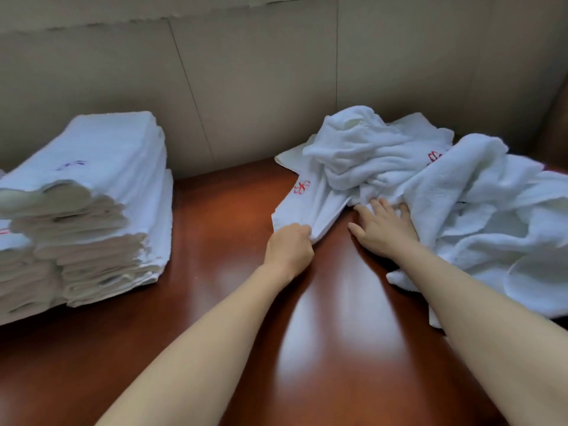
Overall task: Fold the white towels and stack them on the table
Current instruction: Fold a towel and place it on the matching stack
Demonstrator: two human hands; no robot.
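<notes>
Beige panelled wall point(246, 87) backs a glossy red-brown bench point(233, 302), bare down the middle. At its left edge stands a stack of folded towels point(92, 210); a rumpled heap of white towels point(430, 186) spreads right. Left hand point(289, 244) grips one towel's corner point(307, 210); right hand point(384, 229) rests flat, fingers spread, touching the heap's near edge.

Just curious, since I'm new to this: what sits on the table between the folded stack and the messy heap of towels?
In the head view, only bare table lies between the folded stack and the unfolded heap; the left hand grips a towel's corner at the heap's edge.
</notes>
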